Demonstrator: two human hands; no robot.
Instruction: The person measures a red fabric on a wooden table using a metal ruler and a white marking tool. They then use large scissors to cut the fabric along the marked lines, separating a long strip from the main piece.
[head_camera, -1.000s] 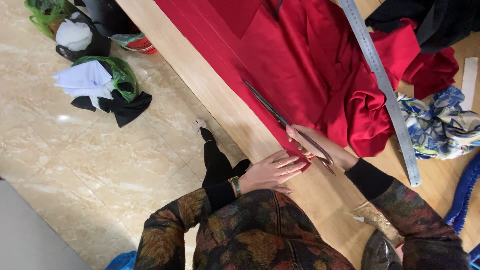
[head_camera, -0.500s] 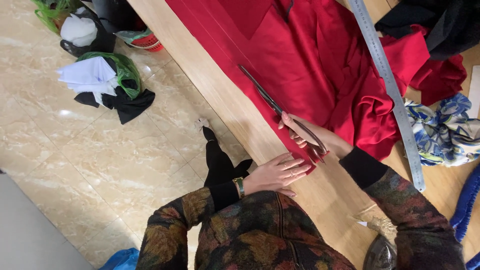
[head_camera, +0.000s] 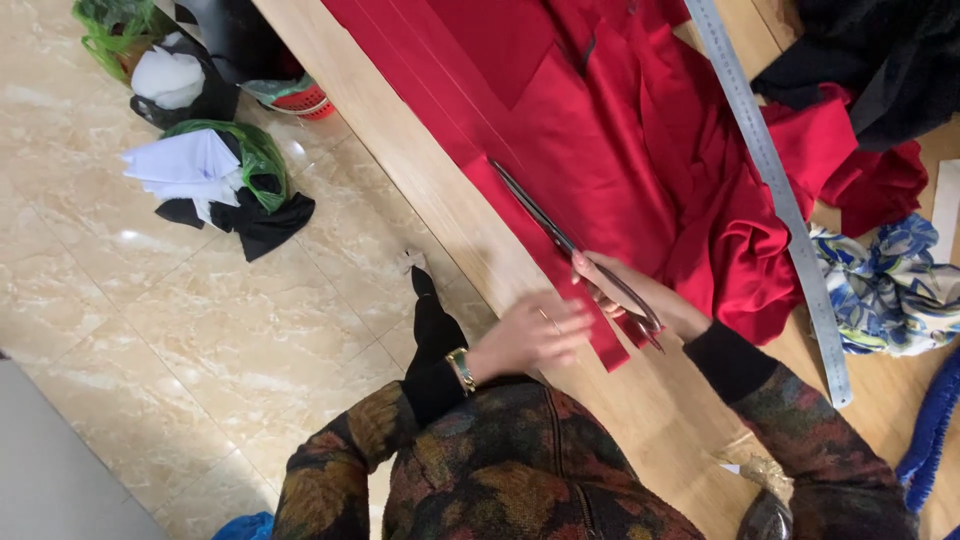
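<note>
Right hand (head_camera: 640, 295) with scissors (head_camera: 560, 235) in red fabric (head_camera: 620, 150)

I stood at the table (head_camera: 400, 170), the cloth (head_camera: 600, 150) spread on it before me. My right hand (head_camera: 640, 300) held the scissors (head_camera: 560, 235) in the cloth's near edge; my left hand (head_camera: 530, 335) lay flat just beside it. The ruler (head_camera: 770, 180) lay across the cloth to my right, bags (head_camera: 210, 170) on the floor (head_camera: 150, 350) to my left.
</note>
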